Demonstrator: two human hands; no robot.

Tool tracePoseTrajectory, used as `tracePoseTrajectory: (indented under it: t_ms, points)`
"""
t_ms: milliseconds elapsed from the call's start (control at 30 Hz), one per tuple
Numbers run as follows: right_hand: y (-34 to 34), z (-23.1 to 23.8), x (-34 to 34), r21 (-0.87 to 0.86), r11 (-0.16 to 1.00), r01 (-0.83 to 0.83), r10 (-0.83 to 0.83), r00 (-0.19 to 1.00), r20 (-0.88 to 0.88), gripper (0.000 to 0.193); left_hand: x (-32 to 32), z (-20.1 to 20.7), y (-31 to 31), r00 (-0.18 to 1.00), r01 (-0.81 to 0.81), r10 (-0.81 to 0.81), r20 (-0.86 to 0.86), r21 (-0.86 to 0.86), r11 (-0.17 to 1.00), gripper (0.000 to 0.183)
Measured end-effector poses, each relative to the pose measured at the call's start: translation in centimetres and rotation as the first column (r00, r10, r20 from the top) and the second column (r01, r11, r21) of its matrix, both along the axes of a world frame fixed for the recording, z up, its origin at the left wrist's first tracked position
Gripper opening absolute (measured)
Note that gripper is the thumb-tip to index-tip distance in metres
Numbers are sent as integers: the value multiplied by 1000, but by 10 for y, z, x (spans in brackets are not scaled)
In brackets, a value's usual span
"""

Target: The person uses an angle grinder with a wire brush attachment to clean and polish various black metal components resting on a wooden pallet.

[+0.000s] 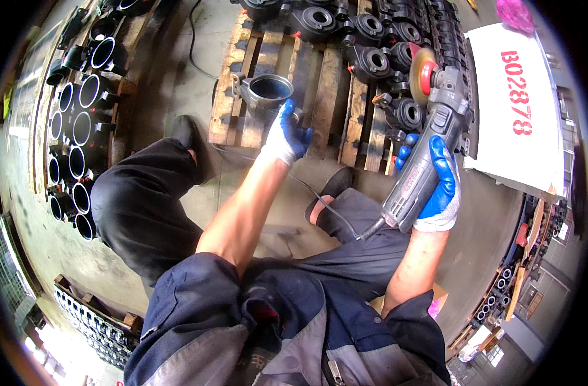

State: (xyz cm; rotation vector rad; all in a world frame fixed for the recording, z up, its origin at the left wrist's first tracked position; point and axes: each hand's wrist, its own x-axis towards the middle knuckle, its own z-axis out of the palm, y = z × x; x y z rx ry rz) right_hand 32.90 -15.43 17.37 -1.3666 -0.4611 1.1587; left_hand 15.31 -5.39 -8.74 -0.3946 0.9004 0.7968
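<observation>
My left hand point(287, 136), in a blue-coated white glove, is closed at the near side of a black metal casting point(261, 104). The casting has a round open bore facing up and a small lug on its left, and it is at the near end of a wooden pallet point(254, 136). Part of my left fingers' grip is hidden. My right hand point(443, 186), gloved alike, is wrapped round the body of a grey and black angle grinder point(413, 177). Its red and tan disc point(424, 74) points away from me, near other castings, apart from the one at my left hand.
Several black castings point(370, 26) crowd the pallets ahead. Ring-shaped black parts point(81, 128) stand on a pallet at left. A white box point(500, 96) with red markings is at right. The grinder's cord point(329, 207) runs across the floor between my legs.
</observation>
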Motion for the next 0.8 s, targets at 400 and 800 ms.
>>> tracePoseTrajectory:
  t_ms: [400, 800]
  points:
    - [-1, 1, 0, -9, 1000, 4, -4, 1000, 11, 48, 10, 4, 17, 992, 94, -87, -89, 77, 993, 47]
    - [-3, -4, 1, 2, 997, -80, 80, 996, -46, 44, -7, -85, -52, 989, -91, 25, 145, 465, 880, 18]
